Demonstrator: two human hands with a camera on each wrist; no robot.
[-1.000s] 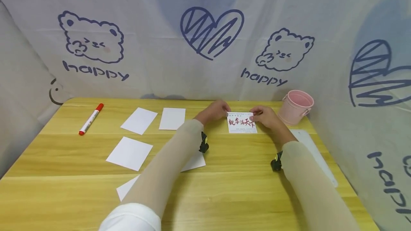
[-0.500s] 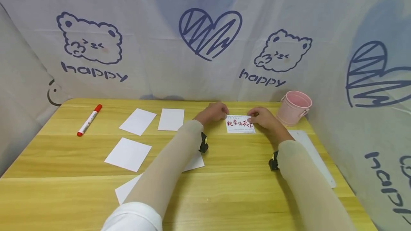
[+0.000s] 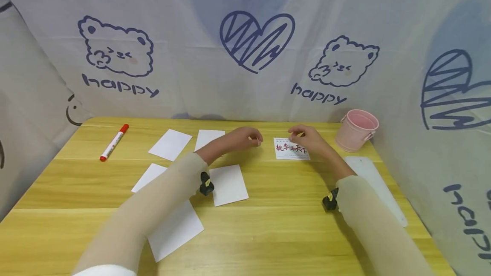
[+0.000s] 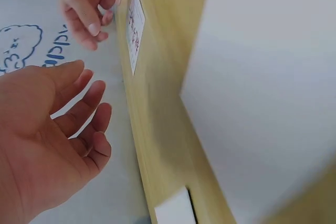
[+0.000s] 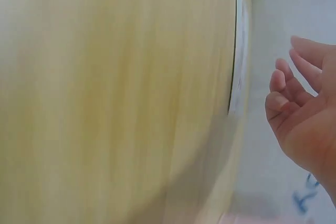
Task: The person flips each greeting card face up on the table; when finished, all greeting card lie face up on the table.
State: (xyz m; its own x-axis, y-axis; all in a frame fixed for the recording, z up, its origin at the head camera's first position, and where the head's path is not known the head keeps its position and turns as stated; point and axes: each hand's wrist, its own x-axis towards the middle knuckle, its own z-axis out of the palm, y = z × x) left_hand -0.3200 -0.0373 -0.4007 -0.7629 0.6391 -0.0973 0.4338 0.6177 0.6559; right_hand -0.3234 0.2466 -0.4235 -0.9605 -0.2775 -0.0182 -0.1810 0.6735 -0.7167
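A printed card seems placed near the table's far edge, five white cards apparently remain, and left hand and right hand are empty, loosely curled.

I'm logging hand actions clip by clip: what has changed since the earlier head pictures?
The left hand has let go of the card with red writing and moved away to the left. The right hand has also let go and hangs just off the card, near its right end. The card, the marker and the pink bucket stayed in place.
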